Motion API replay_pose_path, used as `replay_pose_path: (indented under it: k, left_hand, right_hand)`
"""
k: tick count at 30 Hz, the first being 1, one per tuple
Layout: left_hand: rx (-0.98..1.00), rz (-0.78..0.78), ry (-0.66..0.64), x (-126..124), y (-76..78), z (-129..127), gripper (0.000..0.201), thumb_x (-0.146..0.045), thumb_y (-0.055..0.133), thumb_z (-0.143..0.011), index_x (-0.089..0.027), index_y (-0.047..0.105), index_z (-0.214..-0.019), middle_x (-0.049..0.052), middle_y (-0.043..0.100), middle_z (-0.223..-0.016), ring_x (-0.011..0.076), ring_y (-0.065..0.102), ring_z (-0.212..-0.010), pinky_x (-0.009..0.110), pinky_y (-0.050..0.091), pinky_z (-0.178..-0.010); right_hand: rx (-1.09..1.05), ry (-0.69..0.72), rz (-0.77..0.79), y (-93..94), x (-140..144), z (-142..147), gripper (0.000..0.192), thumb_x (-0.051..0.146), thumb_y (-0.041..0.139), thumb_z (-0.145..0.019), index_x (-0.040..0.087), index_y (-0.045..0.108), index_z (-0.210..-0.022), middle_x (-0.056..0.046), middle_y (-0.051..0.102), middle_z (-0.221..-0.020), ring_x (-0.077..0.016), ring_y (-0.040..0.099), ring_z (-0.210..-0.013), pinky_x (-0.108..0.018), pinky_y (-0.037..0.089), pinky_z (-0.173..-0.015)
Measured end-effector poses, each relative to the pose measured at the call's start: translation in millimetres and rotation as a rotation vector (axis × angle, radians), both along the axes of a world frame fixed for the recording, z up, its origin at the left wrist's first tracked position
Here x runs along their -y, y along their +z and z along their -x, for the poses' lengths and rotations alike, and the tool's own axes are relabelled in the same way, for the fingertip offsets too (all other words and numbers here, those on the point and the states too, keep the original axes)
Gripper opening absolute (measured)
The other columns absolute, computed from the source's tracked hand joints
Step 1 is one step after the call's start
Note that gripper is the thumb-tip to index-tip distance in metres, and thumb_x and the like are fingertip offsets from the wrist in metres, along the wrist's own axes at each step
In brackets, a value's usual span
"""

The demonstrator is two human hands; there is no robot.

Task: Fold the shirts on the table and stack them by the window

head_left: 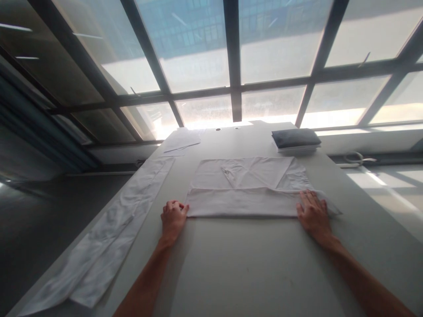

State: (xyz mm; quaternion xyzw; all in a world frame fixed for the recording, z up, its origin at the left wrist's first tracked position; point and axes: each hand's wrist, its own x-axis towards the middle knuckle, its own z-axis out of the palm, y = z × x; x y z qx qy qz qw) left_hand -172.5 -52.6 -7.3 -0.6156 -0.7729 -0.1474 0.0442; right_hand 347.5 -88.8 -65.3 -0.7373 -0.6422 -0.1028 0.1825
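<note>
A folded white garment (244,203) lies across the middle of the white table, its near part turned over into a long band. At the band's left end is my left hand (174,214), with curled fingers and the thumb and a fingertip closed at the cloth's edge. My right hand (313,214) rests palm down on the band's right end, fingers stretched out and slightly spread. A corner of cloth pokes out to the right of that hand. Creases and a small triangular gap show in the garment's far part.
Along the table's left side lies a long, wrinkled white cloth (115,220). White sheets (180,140) sit at the far left. A folded dark cloth (295,138) tops a white stack (296,150) at the far right. Large windows (198,44) rise behind the table (244,268).
</note>
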Motion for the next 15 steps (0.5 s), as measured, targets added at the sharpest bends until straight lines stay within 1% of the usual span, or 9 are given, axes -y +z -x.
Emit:
replay_pose_path:
  k: [2, 5, 9, 12, 15]
  left_hand:
    - [-0.054, 0.019, -0.002, 4.9, 4.8, -1.3, 0.029, -0.043, 0.056, -0.094, -0.017, 0.069, -0.089, 0.016, 0.06, -0.117, 0.0342, 0.058, -0.108, 0.044, 0.049, -0.091]
    - [-0.097, 0.051, 0.008, 8.4, 6.7, -1.0, 0.031, -0.044, 0.056, -0.095, -0.017, 0.07, -0.09, 0.016, 0.06, -0.113, 0.0344, 0.059, -0.106, 0.043, 0.049, -0.087]
    - [-0.047, 0.073, 0.001, 4.3, -0.4, 4.3, 0.029, -0.041, 0.054, -0.095, -0.018, 0.07, -0.088, 0.016, 0.061, -0.116, 0.0325, 0.059, -0.106, 0.041, 0.05, -0.088]
    - [0.006, 0.051, -0.018, 0.0, -5.8, 11.4, 0.028, -0.037, 0.052, -0.095, -0.018, 0.071, -0.087, 0.015, 0.062, -0.12, 0.0306, 0.06, -0.106, 0.039, 0.05, -0.092]
    - [0.035, 0.038, 0.006, -0.7, -7.6, 18.8, 0.028, -0.036, 0.052, -0.096, -0.018, 0.072, -0.089, 0.015, 0.062, -0.121, 0.0306, 0.059, -0.109, 0.04, 0.049, -0.096]
  right_hand:
    - [0.006, -0.034, 0.006, 0.3, -1.3, -2.2, 0.058, 0.031, 0.032, -0.101, 0.009, 0.045, -0.152, -0.021, 0.045, -0.158, -0.035, 0.034, -0.149, -0.06, 0.022, -0.121]
    - [0.02, -0.062, 0.019, 0.7, -3.2, -5.9, 0.057, 0.033, 0.031, -0.102, 0.008, 0.046, -0.151, -0.021, 0.045, -0.158, -0.0336, 0.034, -0.149, -0.057, 0.022, -0.122]
    - [0.035, -0.068, 0.018, 0.6, -3.9, -8.7, 0.057, 0.034, 0.031, -0.102, 0.007, 0.046, -0.15, -0.021, 0.044, -0.158, -0.0336, 0.034, -0.149, -0.056, 0.023, -0.121]
    - [0.044, -0.062, 0.009, 0.6, -2.8, -9.1, 0.057, 0.034, 0.03, -0.103, 0.007, 0.046, -0.15, -0.022, 0.044, -0.158, -0.0337, 0.033, -0.149, -0.056, 0.023, -0.121]
    - [0.045, -0.054, 0.003, 0.8, -2.2, -8.7, 0.056, 0.034, 0.03, -0.104, 0.007, 0.045, -0.151, -0.022, 0.044, -0.158, -0.0333, 0.033, -0.15, -0.056, 0.023, -0.121]
